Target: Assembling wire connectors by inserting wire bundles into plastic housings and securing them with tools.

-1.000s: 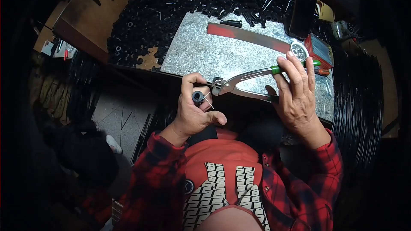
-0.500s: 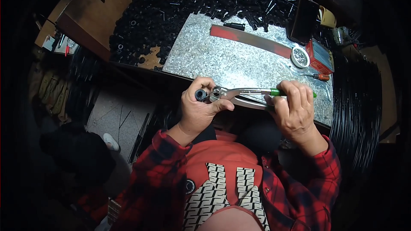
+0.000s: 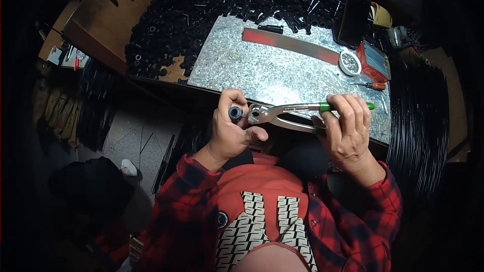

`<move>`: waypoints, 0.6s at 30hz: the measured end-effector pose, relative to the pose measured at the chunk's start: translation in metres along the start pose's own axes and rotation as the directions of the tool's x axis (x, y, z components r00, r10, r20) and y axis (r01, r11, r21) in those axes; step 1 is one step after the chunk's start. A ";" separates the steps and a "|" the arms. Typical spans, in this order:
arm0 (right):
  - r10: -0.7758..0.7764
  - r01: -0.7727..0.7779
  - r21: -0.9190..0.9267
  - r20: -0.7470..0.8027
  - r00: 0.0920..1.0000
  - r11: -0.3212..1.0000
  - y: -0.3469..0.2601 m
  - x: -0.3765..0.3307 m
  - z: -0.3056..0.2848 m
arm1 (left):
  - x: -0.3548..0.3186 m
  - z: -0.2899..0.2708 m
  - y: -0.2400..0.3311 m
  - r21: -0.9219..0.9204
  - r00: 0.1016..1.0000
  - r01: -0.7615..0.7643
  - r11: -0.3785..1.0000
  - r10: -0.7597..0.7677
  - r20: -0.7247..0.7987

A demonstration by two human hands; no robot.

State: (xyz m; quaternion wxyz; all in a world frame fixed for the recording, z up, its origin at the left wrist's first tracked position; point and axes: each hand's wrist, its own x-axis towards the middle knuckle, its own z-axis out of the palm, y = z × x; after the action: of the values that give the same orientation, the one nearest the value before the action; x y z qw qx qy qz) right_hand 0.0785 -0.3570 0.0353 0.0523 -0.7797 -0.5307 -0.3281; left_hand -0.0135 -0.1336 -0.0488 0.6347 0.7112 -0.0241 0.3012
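Note:
My left hand has its fingers curled round a short black tubular part, its round hole facing up. Its thumb is bent and lies below the jaws of a pair of pliers. These pliers have silver metal arms and green grips, and their head sits just right of the black part, close to the fingertips. Whether the jaws touch the part I cannot tell. My right hand is wrapped round the green grips, whose tip sticks out past the fingers. Both hands are over the near edge of the bench.
A speckled grey sheet covers the bench, with a red-and-brown strip, a white cup of small metal pieces, a red box and a screwdriver. Black parts are heaped behind. Black rods hang at right.
My left thumb has come down off the pliers' head. The head now shows more fully, slightly apart from the black part. My right hand keeps its hold on the grips.

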 end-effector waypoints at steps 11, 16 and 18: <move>0.068 -0.068 0.012 0.035 0.997 0.998 0.007 0.000 0.006 | -0.005 -0.013 0.009 -0.033 0.980 0.009 0.999 -0.003 0.200; 0.067 -0.067 -0.013 0.005 0.998 0.998 0.007 0.005 0.006 | -0.008 -0.012 -0.001 -0.108 0.987 0.012 0.994 0.005 0.158; 0.056 -0.056 -0.026 -0.008 0.998 0.998 0.005 0.005 0.008 | -0.008 -0.009 -0.001 -0.104 0.991 -0.016 0.994 0.029 0.130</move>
State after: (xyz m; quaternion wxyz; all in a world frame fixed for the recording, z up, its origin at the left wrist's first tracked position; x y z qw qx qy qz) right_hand 0.0879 -0.3518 0.0335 0.0534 -0.7937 -0.5041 -0.3362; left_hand -0.0230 -0.1279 -0.0534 0.6642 0.6955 -0.0892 0.2592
